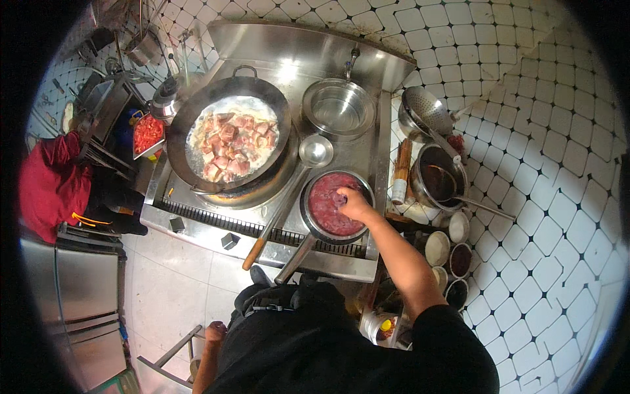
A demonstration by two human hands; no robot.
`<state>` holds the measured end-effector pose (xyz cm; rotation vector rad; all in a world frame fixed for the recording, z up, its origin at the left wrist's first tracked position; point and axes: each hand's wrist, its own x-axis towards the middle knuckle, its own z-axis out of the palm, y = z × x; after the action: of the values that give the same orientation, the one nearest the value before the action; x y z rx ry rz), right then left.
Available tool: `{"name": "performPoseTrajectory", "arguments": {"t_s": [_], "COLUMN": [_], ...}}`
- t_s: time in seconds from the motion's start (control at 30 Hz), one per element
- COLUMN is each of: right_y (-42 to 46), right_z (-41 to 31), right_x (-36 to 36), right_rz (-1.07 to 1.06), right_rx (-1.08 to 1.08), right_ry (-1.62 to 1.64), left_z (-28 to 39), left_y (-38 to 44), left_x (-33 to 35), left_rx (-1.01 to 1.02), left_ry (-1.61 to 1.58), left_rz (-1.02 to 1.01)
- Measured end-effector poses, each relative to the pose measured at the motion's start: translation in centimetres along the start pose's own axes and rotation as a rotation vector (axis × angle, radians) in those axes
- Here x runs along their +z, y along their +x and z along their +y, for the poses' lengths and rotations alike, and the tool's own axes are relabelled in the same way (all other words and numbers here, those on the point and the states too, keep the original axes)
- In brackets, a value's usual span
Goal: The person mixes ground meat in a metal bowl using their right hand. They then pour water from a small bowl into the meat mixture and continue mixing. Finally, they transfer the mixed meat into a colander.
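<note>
My right hand (353, 203) reaches into a long-handled metal pan (307, 239) full of dark red meat in reddish liquid (327, 212); its fingertips are in the contents, and whether they grip a piece cannot be told. My left hand (215, 332) hangs low beside my body, near a metal frame, its fingers curled and partly hidden. A large black wok (179, 143) with pinkish meat chunks (229, 133) in whitish, foamy liquid stands on the stove, left of the pan. Between them lies a steel ladle (315, 151) with a wooden handle.
Behind the pan, a steel basin (339, 108) holds clear liquid under a tap. To the right are a perforated strainer (425, 111), a pot with dark liquid (435, 175) and several seasoning tubs (437, 248). At left are a tray of chopped red pieces (147, 133) and a person in red (49, 187).
</note>
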<state>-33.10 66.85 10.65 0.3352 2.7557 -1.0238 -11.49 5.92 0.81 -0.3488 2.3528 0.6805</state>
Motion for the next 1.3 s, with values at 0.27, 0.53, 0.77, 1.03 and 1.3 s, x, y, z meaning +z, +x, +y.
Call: {"name": "performPoseTrajectory", "arguments": {"t_s": [0.27,0.53,0.77,1.03,1.3], "right_y": [-2.8,0.6,0.8,1.5,0.8], "right_z": [-3.3,-1.3,-0.3,-0.8,-2.4], "right_x": [2.2,5.6,3.8,0.5,-2.7], "right_rz": [-0.252,-0.219,-0.005,0.050,-0.126], "right_rx": [0.290,0.351,0.042,-0.049,-0.122], "right_ry": [-0.368,-0.177,-0.120,-0.213,-0.392], "left_z": [-7.8,-4.6,-7.4,-3.9,-1.9], "left_y": [0.4,-2.0,0.4,-0.1,-2.2], "left_x": [4.4,0.8,3.6,1.9,0.6], "left_rx": [-0.081,0.088,0.050,-0.018,-0.101], "left_ry": [0.099,0.114,0.065,0.040,-0.030], "left_rz": [0.104,-0.040,0.097,0.005,-0.032]}}
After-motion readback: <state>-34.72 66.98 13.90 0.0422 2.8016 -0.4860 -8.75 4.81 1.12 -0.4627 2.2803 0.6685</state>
